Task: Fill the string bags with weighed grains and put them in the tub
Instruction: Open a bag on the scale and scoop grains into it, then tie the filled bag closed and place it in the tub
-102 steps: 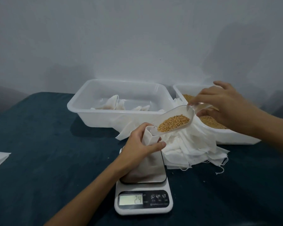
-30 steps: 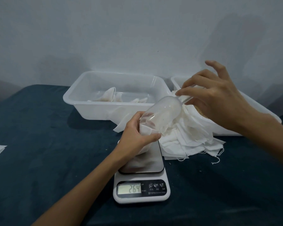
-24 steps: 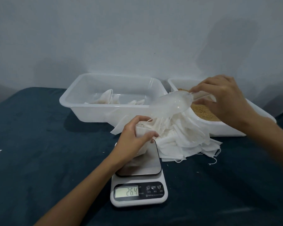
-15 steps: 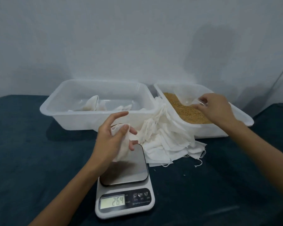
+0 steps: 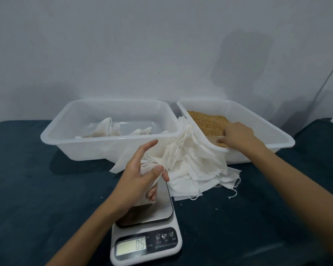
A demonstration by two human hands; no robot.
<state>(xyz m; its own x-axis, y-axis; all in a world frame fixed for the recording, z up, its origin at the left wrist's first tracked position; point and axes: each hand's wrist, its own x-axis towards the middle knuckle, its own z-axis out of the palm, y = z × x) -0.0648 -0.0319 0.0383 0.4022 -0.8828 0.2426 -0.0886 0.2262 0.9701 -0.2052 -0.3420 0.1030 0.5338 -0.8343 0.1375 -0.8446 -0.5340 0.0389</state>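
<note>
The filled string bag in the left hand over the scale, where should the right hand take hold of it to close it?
Pinch the drawstrings at the gathered neck of the string bag, coming from the right. The left hand already grips the body below, leaving the mouth and loose strings exposed on that side.

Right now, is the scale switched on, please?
On: the scale shows lit digits on its display, while the left hand holds a string bag over it.
</note>
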